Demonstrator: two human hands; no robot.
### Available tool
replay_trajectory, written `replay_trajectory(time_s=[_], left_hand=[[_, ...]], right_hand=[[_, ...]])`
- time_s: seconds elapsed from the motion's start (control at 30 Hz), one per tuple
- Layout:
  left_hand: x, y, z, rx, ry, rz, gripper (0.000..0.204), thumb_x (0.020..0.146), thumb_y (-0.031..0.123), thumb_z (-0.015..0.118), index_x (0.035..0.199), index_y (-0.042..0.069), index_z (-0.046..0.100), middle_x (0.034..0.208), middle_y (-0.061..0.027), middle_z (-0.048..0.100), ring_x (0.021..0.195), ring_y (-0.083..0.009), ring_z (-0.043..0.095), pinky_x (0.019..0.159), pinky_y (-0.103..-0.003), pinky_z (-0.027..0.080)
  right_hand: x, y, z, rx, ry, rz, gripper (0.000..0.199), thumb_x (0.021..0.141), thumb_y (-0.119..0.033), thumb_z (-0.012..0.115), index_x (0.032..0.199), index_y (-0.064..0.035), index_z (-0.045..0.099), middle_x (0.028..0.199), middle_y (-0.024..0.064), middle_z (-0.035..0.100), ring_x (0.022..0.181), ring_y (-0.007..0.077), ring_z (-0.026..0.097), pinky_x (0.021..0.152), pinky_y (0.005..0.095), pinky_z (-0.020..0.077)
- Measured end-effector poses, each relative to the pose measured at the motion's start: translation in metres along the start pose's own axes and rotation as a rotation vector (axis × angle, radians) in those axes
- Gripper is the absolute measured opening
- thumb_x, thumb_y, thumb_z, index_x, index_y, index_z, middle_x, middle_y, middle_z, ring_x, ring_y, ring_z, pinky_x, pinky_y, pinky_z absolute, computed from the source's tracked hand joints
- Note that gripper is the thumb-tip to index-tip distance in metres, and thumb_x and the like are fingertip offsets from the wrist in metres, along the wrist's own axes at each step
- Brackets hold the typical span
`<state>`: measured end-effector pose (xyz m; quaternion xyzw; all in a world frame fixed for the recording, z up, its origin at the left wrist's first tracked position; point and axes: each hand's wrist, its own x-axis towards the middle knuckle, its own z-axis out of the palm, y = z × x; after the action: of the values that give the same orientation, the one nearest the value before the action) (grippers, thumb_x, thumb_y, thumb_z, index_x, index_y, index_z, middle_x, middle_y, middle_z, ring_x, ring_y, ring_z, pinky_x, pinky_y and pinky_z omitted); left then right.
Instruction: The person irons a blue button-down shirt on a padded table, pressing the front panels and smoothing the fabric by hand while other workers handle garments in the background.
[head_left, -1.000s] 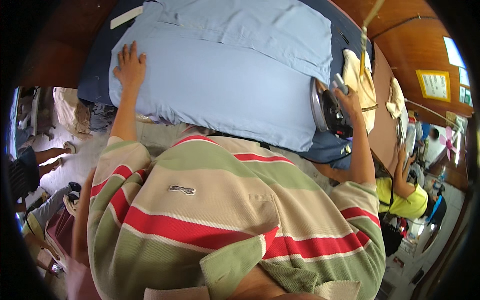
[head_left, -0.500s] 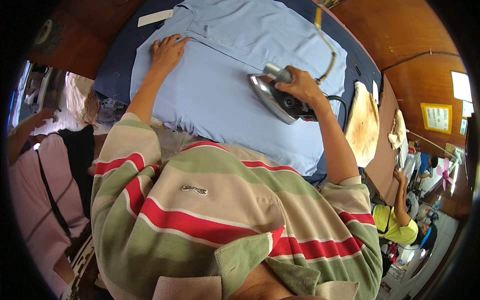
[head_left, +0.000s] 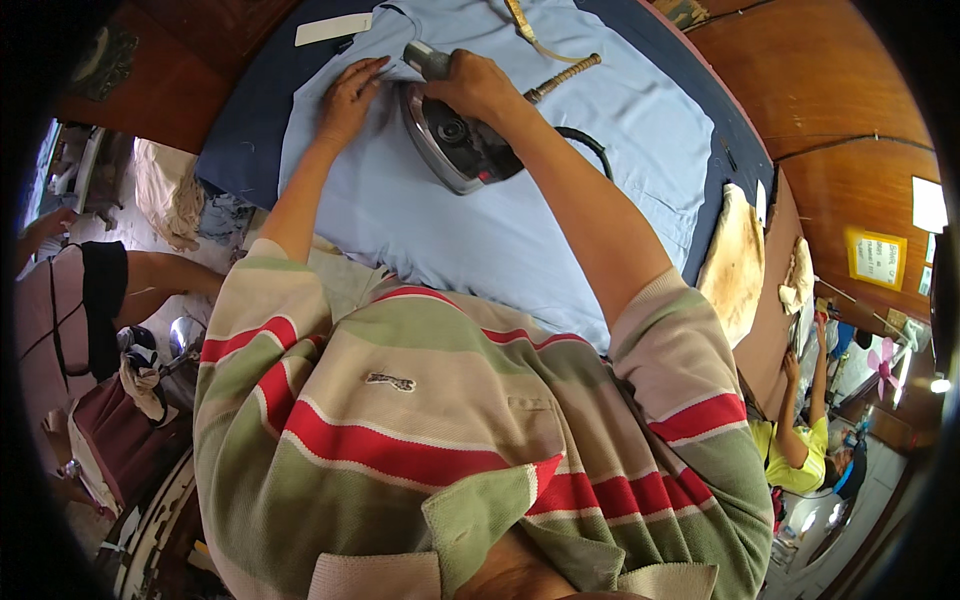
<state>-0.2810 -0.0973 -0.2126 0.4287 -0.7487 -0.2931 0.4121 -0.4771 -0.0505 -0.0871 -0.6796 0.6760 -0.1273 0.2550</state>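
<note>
The iron [head_left: 452, 140] is gripped around its handle [head_left: 426, 60] by the right hand [head_left: 482, 86]; at left, the cloth [head_left: 640, 150] is touched by the left hand [head_left: 347, 110], its grip loosely spread.

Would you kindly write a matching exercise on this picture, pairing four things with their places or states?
Column one:
1. Right hand
2. White card
3. Cream cloth
4. Left hand

Column two:
A. Lying on navy fabric near the picture's top edge
B. Touching the light-blue garment
C. Holding the iron
D. Brown-stained, right of the garment

Right pairs: 1-C, 2-A, 3-D, 4-B.
</note>
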Motion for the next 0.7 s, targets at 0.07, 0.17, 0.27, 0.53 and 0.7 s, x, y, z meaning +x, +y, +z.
replay_trajectory(time_s=[0.07,0.17,0.27,0.53,0.7], left_hand=[[0.004,-0.009,-0.004,-0.138,0.038,-0.050,0.035,0.088,0.016,0.050,0.122,0.018,0.057,0.120,-0.0060,0.055,0.113,-0.0208,0.050,0.095,-0.030,0.038],[0.005,-0.018,-0.006,-0.289,0.037,-0.168,0.031,0.087,0.013,0.050,0.117,0.013,0.059,0.120,-0.0073,0.056,0.113,-0.0199,0.051,0.095,-0.029,0.038],[0.003,-0.019,-0.007,-0.188,-0.052,-0.095,0.026,0.085,0.013,0.053,0.110,0.010,0.062,0.119,-0.0070,0.057,0.111,-0.0207,0.052,0.094,-0.029,0.038],[0.001,-0.015,-0.006,0.484,-0.204,0.109,0.032,0.078,0.012,0.056,0.109,0.018,0.061,0.127,0.0000,0.051,0.117,-0.0225,0.047,0.099,-0.036,0.035],[0.004,-0.026,-0.003,0.587,-0.217,0.123,0.037,0.079,0.015,0.052,0.115,0.021,0.057,0.130,0.0007,0.048,0.120,-0.0217,0.044,0.100,-0.036,0.034]], right_hand=[[0.013,-0.010,0.004,0.000,0.013,0.010,0.052,0.067,-0.038,0.068,0.097,0.0031,0.061,0.096,0.0220,0.063,0.095,0.0346,0.061,0.082,0.0396,0.0488],[0.020,-0.020,0.003,-0.019,-0.044,0.116,0.050,0.065,-0.035,0.069,0.100,0.0011,0.062,0.098,0.0206,0.064,0.096,0.0329,0.061,0.082,0.0388,0.0494],[0.011,-0.022,-0.003,-0.032,-0.072,0.102,0.051,0.063,-0.035,0.070,0.101,-0.0020,0.063,0.098,0.0195,0.064,0.094,0.0322,0.062,0.081,0.0394,0.0499],[-0.102,0.108,-0.057,-0.039,-0.004,0.228,0.053,0.064,-0.031,0.067,0.107,0.0002,0.058,0.093,0.0218,0.063,0.089,0.0337,0.062,0.079,0.0399,0.0481],[-0.220,0.227,-0.108,0.069,0.119,0.494,0.052,0.067,-0.023,0.069,0.111,0.0001,0.054,0.084,0.0114,0.061,0.065,0.0172,0.059,0.059,0.0301,0.0506]])
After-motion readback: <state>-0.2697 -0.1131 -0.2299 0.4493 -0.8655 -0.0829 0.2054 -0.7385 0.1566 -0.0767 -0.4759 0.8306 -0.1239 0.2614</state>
